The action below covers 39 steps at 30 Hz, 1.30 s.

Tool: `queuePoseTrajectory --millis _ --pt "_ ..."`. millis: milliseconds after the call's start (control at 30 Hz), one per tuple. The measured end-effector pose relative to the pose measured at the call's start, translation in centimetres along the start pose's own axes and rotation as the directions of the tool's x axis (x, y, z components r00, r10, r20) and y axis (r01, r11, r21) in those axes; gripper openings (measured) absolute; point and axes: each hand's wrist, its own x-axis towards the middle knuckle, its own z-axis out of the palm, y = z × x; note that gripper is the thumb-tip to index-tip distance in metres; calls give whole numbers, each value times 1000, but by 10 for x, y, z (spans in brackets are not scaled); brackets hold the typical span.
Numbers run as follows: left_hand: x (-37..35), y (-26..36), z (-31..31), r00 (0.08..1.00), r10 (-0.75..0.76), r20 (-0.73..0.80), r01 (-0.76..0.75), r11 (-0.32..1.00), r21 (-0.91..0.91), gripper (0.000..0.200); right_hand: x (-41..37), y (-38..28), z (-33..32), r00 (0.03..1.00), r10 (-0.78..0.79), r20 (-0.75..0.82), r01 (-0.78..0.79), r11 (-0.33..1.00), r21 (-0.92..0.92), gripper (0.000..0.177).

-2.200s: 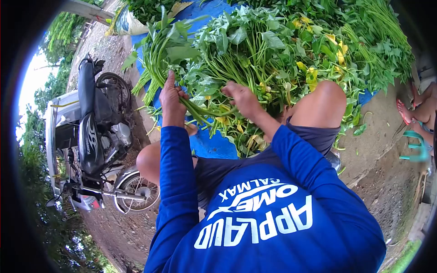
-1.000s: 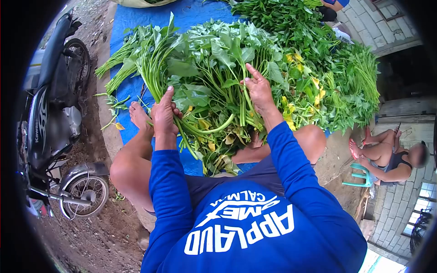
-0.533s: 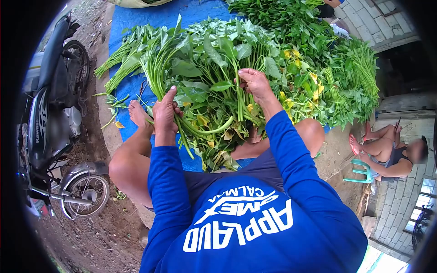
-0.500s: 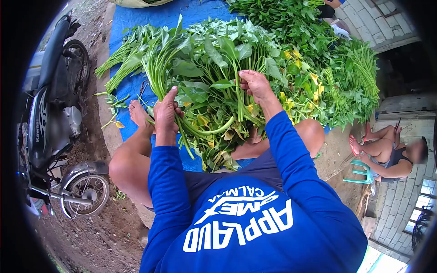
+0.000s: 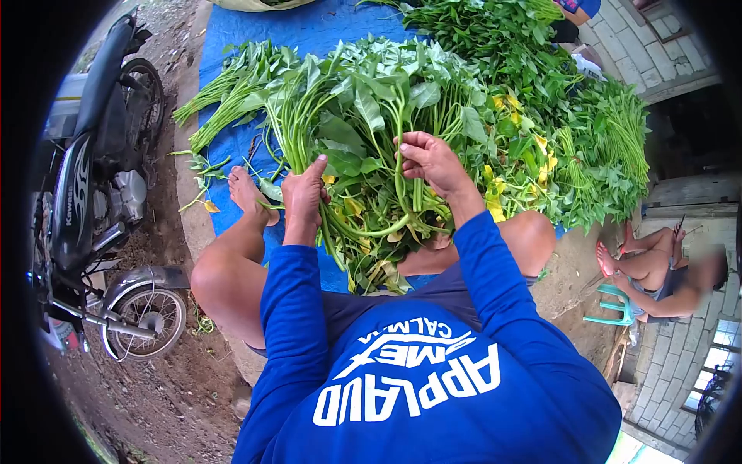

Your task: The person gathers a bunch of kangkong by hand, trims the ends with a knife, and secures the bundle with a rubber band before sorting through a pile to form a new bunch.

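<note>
A bunch of long green leafy stems [image 5: 291, 131] is gripped in my left hand [image 5: 304, 193], its leaves pointing away from me and the cut ends hanging below the fist. My right hand [image 5: 433, 164] pinches a single leafy stem [image 5: 399, 124] between thumb and fingers, to the right of the bunch. Beneath and beyond both hands lies a large heap of leafy greens [image 5: 456, 69] on a blue tarp [image 5: 232, 23]. Yellowed leaves [image 5: 496, 203] show in the heap on the right.
My bare feet and bent knees flank the heap. A motorcycle [image 5: 85, 185] stands at the left on dirt ground. On the right, a person [image 5: 668, 282] sits on a green plastic stool [image 5: 610, 306] by a block wall [image 5: 672, 348]. Part of another person [image 5: 576, 11] shows at the top right.
The whole view has shifted slightly, with the scene moving right. My right hand has moved a little nearer to my left hand, still pinching the stem; the left still holds the bunch.
</note>
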Motion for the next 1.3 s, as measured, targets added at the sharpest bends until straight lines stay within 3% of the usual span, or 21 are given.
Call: queuePoseTrajectory --millis 233,267,367,467,633,733,867,933,1000,1033,1067,1133,1233,1300 --pt "-2 -2 5 988 131 -78 -128 991 39 34 -15 -73 21 894 -432 -121 378 869 -319 14" --pt "-3 -1 7 985 138 -99 -136 990 32 35 -14 -86 16 881 -446 -158 364 852 -377 16" --pt "-4 2 6 980 180 -82 -171 980 104 35 -4 -119 2 863 -458 -213 383 868 -316 20" --pt "-9 6 8 971 215 -101 -201 970 134 34 -4 -147 -4 863 -469 -187 375 844 -384 25" --pt "-11 2 13 972 213 -97 -205 975 89 34 6 -146 -1 895 -422 -144 319 833 -452 29" --pt "-7 -7 18 969 211 -132 -190 969 155 40 19 -125 11 910 -403 -96 293 789 -540 29" --pt "-13 -16 25 981 187 -60 -178 975 135 47 47 -73 33 878 -476 44 307 491 -815 26" --pt "-10 -30 29 992 126 -20 -123 986 109 48 64 -35 48 947 -298 121 286 608 -741 29" --pt "-8 -40 33 997 73 32 -75 995 59 48 57 -20 69 993 6 120 53 873 -484 31" --pt "-12 -39 32 996 24 83 -31 995 90 48 61 -4 73 995 -4 102 48 899 -435 33" --pt "-12 -43 33 991 75 107 -83 994 74 46 70 11 70 988 35 150 22 933 -359 33" --pt "-10 -53 34 973 171 157 -180 983 43 42 80 33 66 981 -12 192 88 914 -397 30" --pt "-5 -58 23 966 -80 244 71 996 46 27 72 42 72 976 85 199 -29 963 -269 41" --pt "2 -65 21 963 -174 205 176 984 6 20 44 24 84 995 -104 -1 82 795 -601 52"
